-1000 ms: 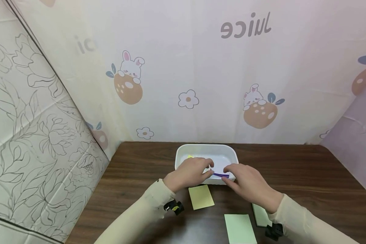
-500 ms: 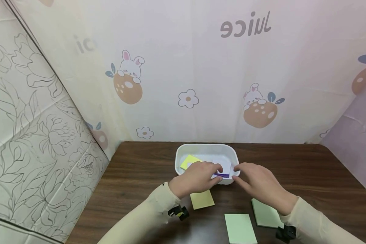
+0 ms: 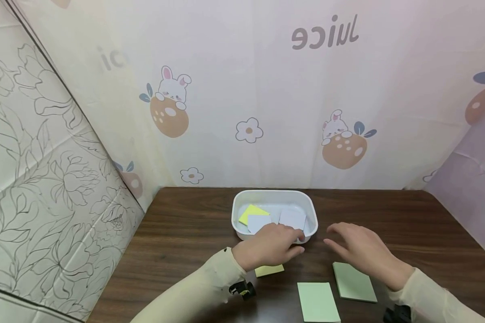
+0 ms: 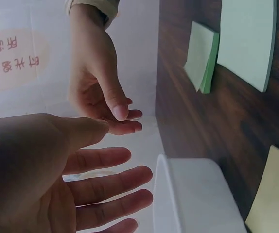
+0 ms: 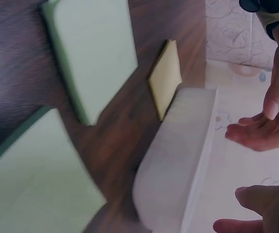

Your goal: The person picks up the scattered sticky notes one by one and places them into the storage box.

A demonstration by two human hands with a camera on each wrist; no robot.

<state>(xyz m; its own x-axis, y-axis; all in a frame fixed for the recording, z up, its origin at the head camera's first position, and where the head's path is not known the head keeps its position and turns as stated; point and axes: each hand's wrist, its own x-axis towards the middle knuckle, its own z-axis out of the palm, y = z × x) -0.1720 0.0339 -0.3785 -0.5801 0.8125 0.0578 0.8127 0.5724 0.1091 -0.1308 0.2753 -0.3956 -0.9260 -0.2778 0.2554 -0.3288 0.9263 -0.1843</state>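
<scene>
My left hand [image 3: 267, 244] hovers over the front rim of a white plastic bin [image 3: 275, 193]. Its fingers are loosely bent around nothing, as the left wrist view confirms. To the right of the bin my right hand [image 3: 365, 253] is held above the table, thumb and fingers apart, gripping nothing. Inside the bin lie a bright yellow sticky note pad [image 3: 251, 212] and two pale, whitish sticky note pads, one at the middle left [image 3: 258, 221] and one at the right [image 3: 293, 218]. The left hand hides the bin's front part.
A pale yellow sticky note pad [image 3: 269, 270] lies before the bin, partly under my left hand. Two light green sticky note pads, one nearer the front [image 3: 318, 301] and one below my right hand [image 3: 354, 281], rest on the dark wooden table [image 3: 194, 224]. Patterned curtains [image 3: 246, 89] stand behind.
Both hands have drawn back from the bin's interior, the right hand moving right and toward me, the left slightly right and nearer. A purple-edged pad between them was let go inside the bin.
</scene>
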